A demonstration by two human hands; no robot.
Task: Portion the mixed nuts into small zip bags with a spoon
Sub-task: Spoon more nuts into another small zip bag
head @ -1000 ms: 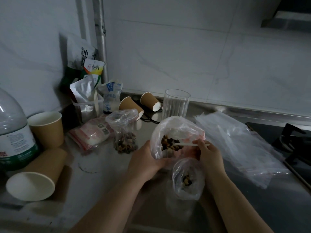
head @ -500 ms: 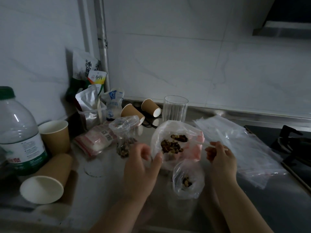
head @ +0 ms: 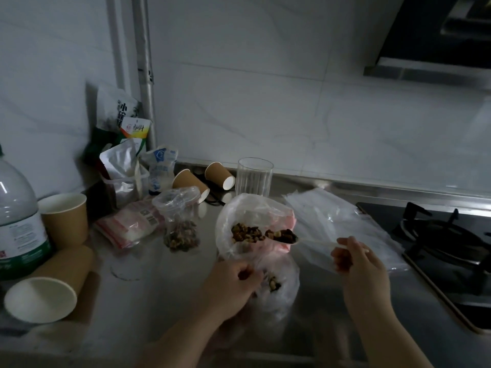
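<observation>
A large clear bag of mixed nuts (head: 247,227) stands open on the steel counter. My right hand (head: 353,258) holds a white spoon (head: 316,242) by its handle; the spoon's bowl, heaped with nuts, hovers at the big bag's right rim. Just in front, a small zip bag (head: 279,285) holds a few nuts, and my left hand (head: 233,285) pinches its left rim. Another small bag with nuts (head: 182,224) stands to the left.
A stack of flat zip bags (head: 342,224) lies to the right, beside a gas hob (head: 449,243). A glass (head: 254,176), several paper cups (head: 65,219), snack packets (head: 132,166), a pink-edged pack of bags (head: 130,224) and a water bottle (head: 18,224) crowd the left and back.
My left hand let go of the big nut bag and came down to the small bag's rim. The right hand drew the loaded spoon out to the right.
</observation>
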